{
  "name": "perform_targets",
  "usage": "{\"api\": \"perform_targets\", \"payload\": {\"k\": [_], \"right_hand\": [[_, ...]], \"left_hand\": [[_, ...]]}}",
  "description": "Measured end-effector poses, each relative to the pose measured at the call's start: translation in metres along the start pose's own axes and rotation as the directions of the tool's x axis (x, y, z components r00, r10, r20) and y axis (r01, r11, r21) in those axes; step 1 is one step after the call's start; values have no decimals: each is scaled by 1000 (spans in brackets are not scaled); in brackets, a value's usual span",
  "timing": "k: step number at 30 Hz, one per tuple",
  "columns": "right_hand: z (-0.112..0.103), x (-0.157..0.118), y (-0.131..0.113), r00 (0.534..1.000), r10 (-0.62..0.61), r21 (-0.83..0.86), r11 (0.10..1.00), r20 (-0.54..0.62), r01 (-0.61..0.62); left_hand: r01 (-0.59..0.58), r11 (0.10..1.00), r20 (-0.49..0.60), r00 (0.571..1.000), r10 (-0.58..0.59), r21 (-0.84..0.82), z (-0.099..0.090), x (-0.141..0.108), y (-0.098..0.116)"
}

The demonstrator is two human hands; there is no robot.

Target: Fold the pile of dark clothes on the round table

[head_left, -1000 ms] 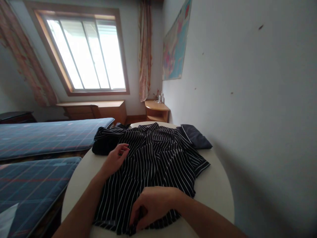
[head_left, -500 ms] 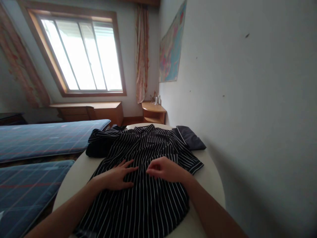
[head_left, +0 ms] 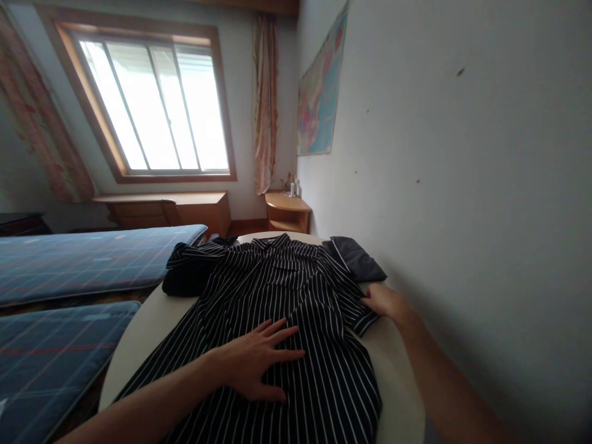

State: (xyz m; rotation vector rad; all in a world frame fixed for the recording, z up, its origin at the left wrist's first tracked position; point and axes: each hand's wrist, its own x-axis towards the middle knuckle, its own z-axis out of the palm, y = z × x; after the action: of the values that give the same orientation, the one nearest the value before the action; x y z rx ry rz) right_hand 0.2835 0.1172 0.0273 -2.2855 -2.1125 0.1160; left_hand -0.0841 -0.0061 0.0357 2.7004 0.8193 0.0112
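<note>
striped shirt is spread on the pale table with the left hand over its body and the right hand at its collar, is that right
Not quite: the right hand is not at the collar. The head view shows it at the sleeve nearest the wall. The striped shirt is spread on the pale table with the left hand over its body.

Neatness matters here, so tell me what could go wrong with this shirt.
Tugging the sleeve on the right with the right hand might crease the striped shirt, since the left hand lies spread over it. The right hand could also nudge the folded dark cloth beside that sleeve. The sleeve on the left lies over a black bundle near the table's edge; dragging the shirt might tip it off.
</note>
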Motion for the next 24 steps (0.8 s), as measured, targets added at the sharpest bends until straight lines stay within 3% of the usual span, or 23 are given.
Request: {"api": "perform_targets", "payload": {"k": [3, 6, 9, 14, 19, 21, 24], "right_hand": [[-23, 2, -9, 997, -69, 4, 998, 41, 69], [-65, 5, -28, 986, -118, 13, 993, -121, 120], [-109, 10, -48, 955, 5, 31, 1000, -295, 4], [-156, 33, -67, 844, 60, 68, 997, -532, -29], [-171, 74, -61, 736, 52, 32, 999, -675, -41], [-166, 90, -55, 757, 66, 3, 996, -650, -84], [-147, 111, -50, 860, 113, -61, 984, -498, -165]], "left_hand": [[-50, 999, -10, 999, 50, -17, -6, 8, 3], [-84, 996, -61, 995, 83, -14, -14, 19, 2], [-85, 996, -81, 993, 87, 26, -15, 34, -2], [-154, 988, -28, 988, 154, 8, 0, 53, -2], [-186, 980, -13, 983, 186, -69, 13, 63, 4], [-205, 975, -12, 979, 205, -82, 12, 68, 5], [-219, 971, -56, 975, 215, -90, 3, 77, -6]]}}
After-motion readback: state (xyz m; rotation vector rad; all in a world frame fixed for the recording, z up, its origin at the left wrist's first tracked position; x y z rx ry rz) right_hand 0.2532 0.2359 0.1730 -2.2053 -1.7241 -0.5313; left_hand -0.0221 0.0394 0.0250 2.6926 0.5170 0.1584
